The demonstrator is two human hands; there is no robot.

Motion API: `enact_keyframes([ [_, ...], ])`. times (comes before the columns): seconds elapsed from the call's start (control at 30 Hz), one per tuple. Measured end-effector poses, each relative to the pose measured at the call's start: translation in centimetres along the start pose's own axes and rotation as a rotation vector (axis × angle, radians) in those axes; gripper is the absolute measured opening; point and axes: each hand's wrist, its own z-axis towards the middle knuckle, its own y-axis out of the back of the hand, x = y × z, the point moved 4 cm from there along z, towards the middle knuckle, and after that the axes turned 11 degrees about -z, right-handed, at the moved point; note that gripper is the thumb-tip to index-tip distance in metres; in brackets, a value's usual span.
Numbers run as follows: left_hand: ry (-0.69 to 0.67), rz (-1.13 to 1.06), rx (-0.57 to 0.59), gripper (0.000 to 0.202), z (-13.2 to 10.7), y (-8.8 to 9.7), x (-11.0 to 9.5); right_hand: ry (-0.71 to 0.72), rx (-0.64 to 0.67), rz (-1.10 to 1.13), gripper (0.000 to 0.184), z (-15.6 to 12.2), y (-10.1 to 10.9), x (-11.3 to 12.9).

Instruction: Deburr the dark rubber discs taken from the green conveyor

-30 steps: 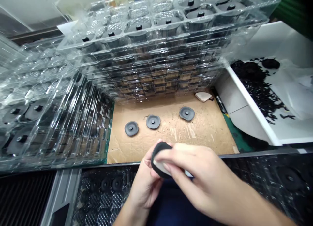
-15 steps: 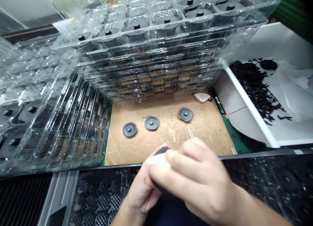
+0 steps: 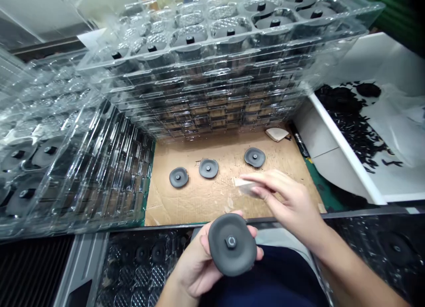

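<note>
My left hand (image 3: 195, 267) holds a dark rounded-square rubber disc (image 3: 229, 260) by its edges, face up, with a short stub at its centre. Pinched between the thumb and fingers of my right hand (image 3: 288, 200) is a thin whitish piece, like a folded cloth or pad (image 3: 245, 186), above the cardboard; its exact kind is unclear. Three similar discs lie apart on the cardboard (image 3: 192, 205): a left one (image 3: 178, 177), a middle one (image 3: 208, 169) and a right one (image 3: 254, 157).
Tall stacks of clear plastic trays (image 3: 226, 72) holding dark discs stand behind and to the left. On the right, a white bin (image 3: 352, 152) contains many small black pieces. A whitish wedge-shaped pad (image 3: 277, 134) and a black pen-like tool (image 3: 299, 141) lie near it.
My right hand has moved away from the disc, up and to the right, carrying the whitish piece. The disc in my left hand now shows its face, uncovered.
</note>
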Motion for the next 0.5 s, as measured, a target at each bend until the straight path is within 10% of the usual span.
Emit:
enact_keyframes([
  [0.23, -0.046, 0.004, 0.009, 0.042, -0.4, -0.5, -0.5, -0.031, 0.108, -0.061, 0.023, -4.8, -6.0, -4.7],
  [0.4, -0.064, 0.058, 0.02, 0.047, -0.3, -0.8, -0.3, -0.083, -0.014, -0.057, 0.021, -2.3, -1.2, -1.1],
  [0.5, -0.077, 0.136, -0.034, 0.041, -0.3, -0.9, 0.1, 0.209, -0.09, 0.005, 0.024, -0.7, 2.1, 3.9],
])
